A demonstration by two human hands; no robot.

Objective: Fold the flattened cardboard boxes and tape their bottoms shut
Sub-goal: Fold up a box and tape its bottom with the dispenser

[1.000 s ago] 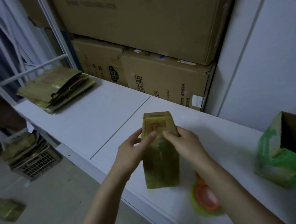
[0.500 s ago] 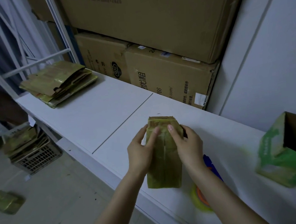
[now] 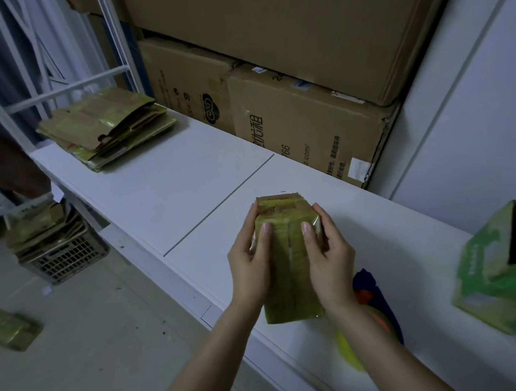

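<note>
A small yellow-green cardboard box (image 3: 288,276), folded into shape, stands on the white table (image 3: 183,185). My left hand (image 3: 249,262) grips its left side and my right hand (image 3: 326,252) grips its right side, both thumbs pressed on the near face where clear tape runs over it. A tape dispenser (image 3: 376,307) in blue, orange and yellow lies on the table partly under my right forearm. A pile of flattened boxes (image 3: 106,126) lies at the table's far left.
Big brown cartons (image 3: 297,58) are stacked against the wall behind the table. An open green box (image 3: 515,263) sits at the right. On the floor are a crate with more flat boxes (image 3: 53,245) and one loose folded box (image 3: 8,330).
Both hands have slid outward from the middle of the box's face to its two sides, thumbs pressing along the tape. The box stays on the table.
</note>
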